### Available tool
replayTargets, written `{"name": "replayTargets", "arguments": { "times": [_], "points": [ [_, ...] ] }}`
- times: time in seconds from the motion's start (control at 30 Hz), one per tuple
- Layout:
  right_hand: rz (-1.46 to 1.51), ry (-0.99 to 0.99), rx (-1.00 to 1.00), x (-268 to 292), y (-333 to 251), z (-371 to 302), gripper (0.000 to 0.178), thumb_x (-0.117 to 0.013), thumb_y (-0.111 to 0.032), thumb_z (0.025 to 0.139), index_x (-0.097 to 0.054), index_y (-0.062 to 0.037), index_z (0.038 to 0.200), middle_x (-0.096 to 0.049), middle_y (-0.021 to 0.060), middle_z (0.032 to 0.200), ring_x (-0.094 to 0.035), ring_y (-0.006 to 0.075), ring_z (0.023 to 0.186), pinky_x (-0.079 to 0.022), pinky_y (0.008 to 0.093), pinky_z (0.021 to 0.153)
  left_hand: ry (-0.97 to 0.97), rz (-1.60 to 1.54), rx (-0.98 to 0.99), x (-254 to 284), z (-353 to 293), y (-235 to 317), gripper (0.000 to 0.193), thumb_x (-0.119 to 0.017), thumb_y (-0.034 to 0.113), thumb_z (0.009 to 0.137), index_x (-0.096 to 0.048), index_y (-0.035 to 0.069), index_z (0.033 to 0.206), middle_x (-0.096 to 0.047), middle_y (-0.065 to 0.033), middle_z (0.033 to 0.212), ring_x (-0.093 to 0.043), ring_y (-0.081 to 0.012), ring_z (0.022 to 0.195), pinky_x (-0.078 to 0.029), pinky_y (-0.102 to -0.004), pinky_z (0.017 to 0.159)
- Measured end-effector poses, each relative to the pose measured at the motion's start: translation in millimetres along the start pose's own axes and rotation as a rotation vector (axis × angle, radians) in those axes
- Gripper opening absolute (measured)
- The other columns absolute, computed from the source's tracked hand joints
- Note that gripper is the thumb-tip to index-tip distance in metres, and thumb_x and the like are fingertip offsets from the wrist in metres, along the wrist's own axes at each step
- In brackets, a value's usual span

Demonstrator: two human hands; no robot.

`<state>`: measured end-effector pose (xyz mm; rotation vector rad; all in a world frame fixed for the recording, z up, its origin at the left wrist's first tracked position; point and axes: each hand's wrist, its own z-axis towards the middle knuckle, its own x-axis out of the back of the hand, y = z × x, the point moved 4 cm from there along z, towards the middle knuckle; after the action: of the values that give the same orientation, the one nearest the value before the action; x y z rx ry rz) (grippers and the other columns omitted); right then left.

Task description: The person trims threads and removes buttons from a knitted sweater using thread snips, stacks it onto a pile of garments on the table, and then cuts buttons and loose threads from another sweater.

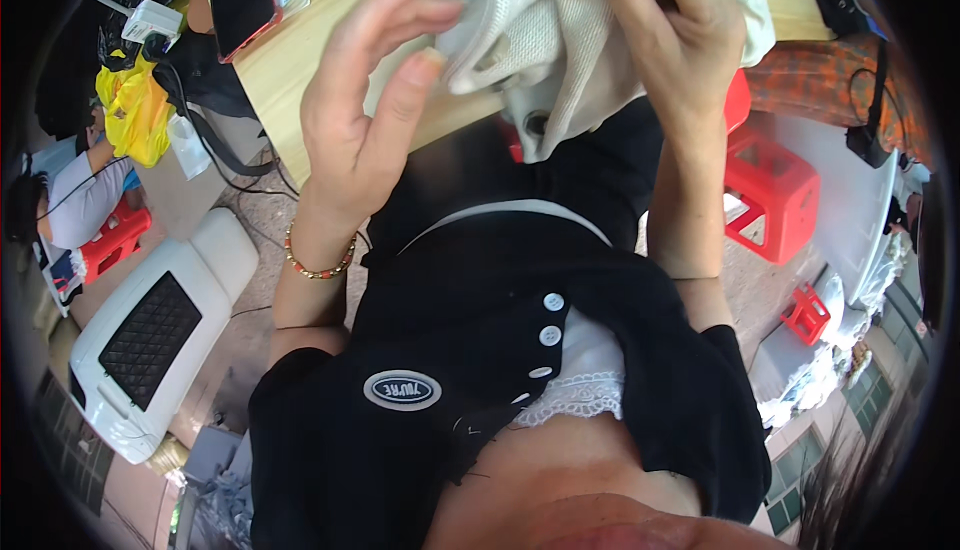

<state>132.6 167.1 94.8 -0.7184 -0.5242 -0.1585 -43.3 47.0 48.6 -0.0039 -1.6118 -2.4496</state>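
Observation:
A cream knitted piece of fabric (515,35), bunched into folds, hangs over the near edge of the wooden table (270,100). Near its lower tip sits a small dark round spot, perhaps a button or an eyelet; I cannot tell which. My right hand (690,45) grips the folds from the right, its fingertips partly cut off by the top of the picture. My left hand (360,100), with a beaded bracelet at the wrist, is open beside the fabric's left edge. Its fingers are spread and its thumb tip comes close to the knit.
A phone (243,0) lies at the table's left corner. Further left are a yellow plastic bag (135,110), cables and a white seat-like object (165,330) with a black quilted panel. Red plastic stools (775,195) stand at the right. Another person's sleeve (80,195) shows at the far left.

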Motion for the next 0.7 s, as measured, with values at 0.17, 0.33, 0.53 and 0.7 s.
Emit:
{"name": "replayTargets", "arguments": {
  "times": [0.17,0.33,0.53,0.7],
  "points": [
    [0.007,-0.005,0.064,-5,2,0,0.029,-0.073,-0.003,0.078,-0.069,-0.0019,0.107,-0.054,0.0051,0.071,-0.051,0.0131,0.062,-0.037,0.0245,0.055,0.014,0.196,0.082,-2,-15,-3,0.05,-0.055,-0.002,0.092,-0.039,-0.005,0.139,-0.058,-0.0178,0.12,-0.058,-0.0215,0.108,-0.045,-0.0318,0.094],
    [-0.077,-0.002,0.063,7,-1,-4,0.032,-0.073,-0.003,0.077,-0.068,-0.002,0.109,-0.054,0.0047,0.071,-0.05,0.0122,0.062,-0.036,0.0241,0.055,-0.133,0.55,-0.05,-4,-1,3,0.04,-0.055,-0.003,0.092,-0.049,-0.007,0.131,-0.058,-0.0169,0.124,-0.062,-0.019,0.104,-0.051,-0.0295,0.088],
    [0.154,-0.019,0.052,16,-13,-24,0.037,-0.074,-0.003,0.077,-0.067,-0.0032,0.113,-0.057,0.0047,0.078,-0.052,0.0126,0.065,-0.038,0.0236,0.057,0.214,-0.313,0.186,8,1,-8,0.036,-0.05,0.003,0.096,-0.049,-0.006,0.131,-0.056,-0.0181,0.128,-0.063,-0.0168,0.105,-0.056,-0.0305,0.087],
    [0.143,-0.193,-0.081,13,-22,-35,0.036,-0.074,-0.003,0.076,-0.068,-0.0048,0.112,-0.058,0.0053,0.078,-0.053,0.0147,0.063,-0.04,0.0265,0.053,0.163,-0.527,0.189,3,9,0,0.038,-0.049,0.003,0.095,-0.047,-0.007,0.132,-0.054,-0.0197,0.13,-0.062,-0.0194,0.109,-0.054,-0.0308,0.09]
  ]
}}
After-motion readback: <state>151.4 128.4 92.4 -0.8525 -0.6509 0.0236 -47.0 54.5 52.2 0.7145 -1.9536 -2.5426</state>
